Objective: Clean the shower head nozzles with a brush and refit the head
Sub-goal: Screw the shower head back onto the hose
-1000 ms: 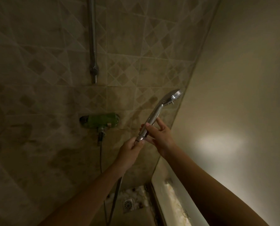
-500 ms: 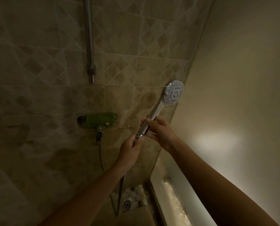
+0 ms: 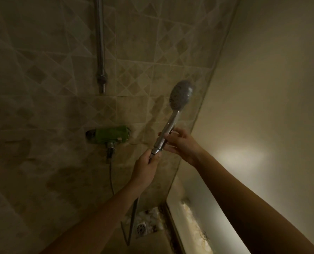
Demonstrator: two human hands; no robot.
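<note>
As left hand (image 3: 146, 167) and right hand (image 3: 181, 143) grip the shower head (image 3: 181, 94), a green valve (image 3: 110, 135) sits beside.

the shower head (image 3: 182, 95) was smeared with blur, so its nozzles could not be made out. the left hand (image 3: 146, 168) covered the top end of the hose (image 3: 134, 216), and the left forearm hid a stretch of it lower down. the wall pipe (image 3: 101, 43) ran out past the top edge. the floor drain (image 3: 141, 229) was too small and dim to read.
</note>
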